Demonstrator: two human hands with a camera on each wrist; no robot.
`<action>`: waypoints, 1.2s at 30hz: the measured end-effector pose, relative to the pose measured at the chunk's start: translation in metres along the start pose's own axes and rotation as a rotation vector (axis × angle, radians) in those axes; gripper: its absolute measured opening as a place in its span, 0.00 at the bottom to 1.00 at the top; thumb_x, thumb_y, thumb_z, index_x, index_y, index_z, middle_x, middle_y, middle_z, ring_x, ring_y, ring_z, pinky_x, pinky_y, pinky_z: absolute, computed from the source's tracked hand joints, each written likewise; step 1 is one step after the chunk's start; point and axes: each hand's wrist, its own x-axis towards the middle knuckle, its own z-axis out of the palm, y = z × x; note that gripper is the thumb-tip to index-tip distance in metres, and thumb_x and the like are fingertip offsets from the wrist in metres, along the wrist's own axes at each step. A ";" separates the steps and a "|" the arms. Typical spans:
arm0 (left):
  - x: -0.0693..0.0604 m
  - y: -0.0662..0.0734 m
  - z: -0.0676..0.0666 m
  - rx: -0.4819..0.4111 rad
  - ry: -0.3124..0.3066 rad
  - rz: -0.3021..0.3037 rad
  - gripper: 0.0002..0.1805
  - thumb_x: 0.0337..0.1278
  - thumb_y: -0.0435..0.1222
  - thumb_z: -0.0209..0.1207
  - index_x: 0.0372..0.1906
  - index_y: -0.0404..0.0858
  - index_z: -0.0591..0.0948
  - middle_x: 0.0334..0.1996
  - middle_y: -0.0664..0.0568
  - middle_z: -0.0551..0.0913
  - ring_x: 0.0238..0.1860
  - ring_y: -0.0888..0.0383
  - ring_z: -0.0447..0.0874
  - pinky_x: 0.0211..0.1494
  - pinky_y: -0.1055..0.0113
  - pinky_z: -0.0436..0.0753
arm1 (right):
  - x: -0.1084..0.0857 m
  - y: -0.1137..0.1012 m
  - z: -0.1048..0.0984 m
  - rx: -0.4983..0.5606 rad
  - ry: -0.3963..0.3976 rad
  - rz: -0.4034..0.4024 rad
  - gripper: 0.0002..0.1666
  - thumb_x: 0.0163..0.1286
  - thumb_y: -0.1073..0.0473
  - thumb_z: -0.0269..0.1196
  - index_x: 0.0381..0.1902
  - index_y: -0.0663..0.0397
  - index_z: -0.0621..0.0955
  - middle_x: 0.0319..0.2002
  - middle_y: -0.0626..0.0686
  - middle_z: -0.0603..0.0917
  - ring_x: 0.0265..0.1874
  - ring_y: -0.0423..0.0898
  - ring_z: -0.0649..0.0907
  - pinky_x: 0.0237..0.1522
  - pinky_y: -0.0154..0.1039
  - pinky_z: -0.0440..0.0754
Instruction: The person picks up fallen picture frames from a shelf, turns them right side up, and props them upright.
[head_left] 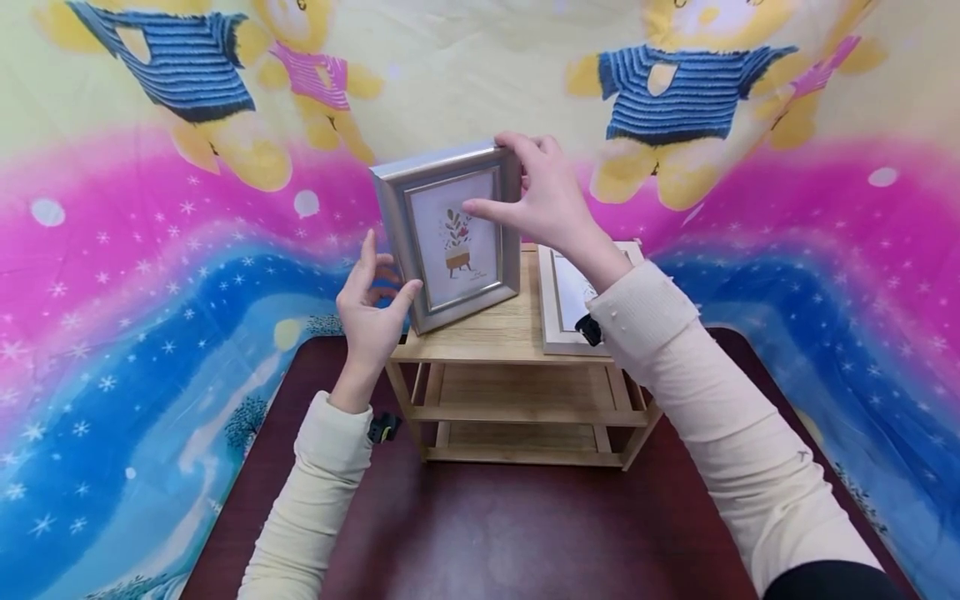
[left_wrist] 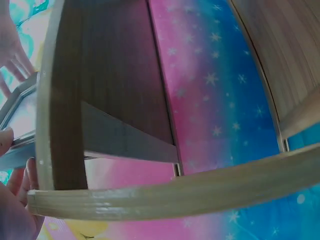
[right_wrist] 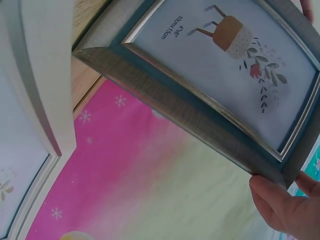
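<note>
A silver picture frame (head_left: 457, 237) leans above the left of a wooden shelf's top, showing a print of a potted plant. My right hand (head_left: 543, 183) holds it at the upper right corner, fingers over the top edge and thumb in front of the picture. In the right wrist view, the same hand (right_wrist: 292, 205) grips that frame corner. My left hand (head_left: 371, 304) is at the frame's lower left edge, index finger raised and thumb tip by the edge. The left wrist view shows its thumb (left_wrist: 5, 140) before the frame and other fingertips lower down; their contact is unclear.
The wooden shelf (head_left: 495, 342) has several levels and stands on a dark red table (head_left: 517, 525). A white picture frame (head_left: 551, 312) lies on its top at the right, partly behind my right forearm. Behind hangs a colourful cloth (head_left: 465, 67) with bears.
</note>
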 end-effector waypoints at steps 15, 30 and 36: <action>0.020 -0.005 -0.019 -0.313 -0.281 -0.201 0.19 0.64 0.28 0.47 0.58 0.24 0.68 0.32 0.57 0.80 0.24 0.56 0.71 0.30 0.71 0.74 | 0.009 0.005 0.000 0.103 -0.102 0.031 0.52 0.47 0.43 0.71 0.66 0.50 0.62 0.53 0.58 0.63 0.52 0.54 0.75 0.55 0.37 0.71; 0.005 0.011 -0.003 -0.168 -0.209 -0.066 0.17 0.62 0.24 0.46 0.54 0.22 0.72 0.41 0.33 0.76 0.34 0.64 0.77 0.37 0.73 0.77 | 0.016 0.009 0.001 0.076 -0.171 -0.030 0.58 0.43 0.46 0.74 0.68 0.51 0.57 0.58 0.61 0.60 0.55 0.59 0.72 0.55 0.43 0.72; -0.001 0.018 0.005 -0.074 -0.161 -0.002 0.15 0.61 0.23 0.47 0.52 0.24 0.74 0.37 0.36 0.77 0.31 0.63 0.73 0.34 0.74 0.75 | 0.015 0.009 0.002 0.029 -0.187 -0.073 0.63 0.41 0.45 0.74 0.70 0.52 0.53 0.61 0.62 0.57 0.57 0.56 0.68 0.58 0.44 0.67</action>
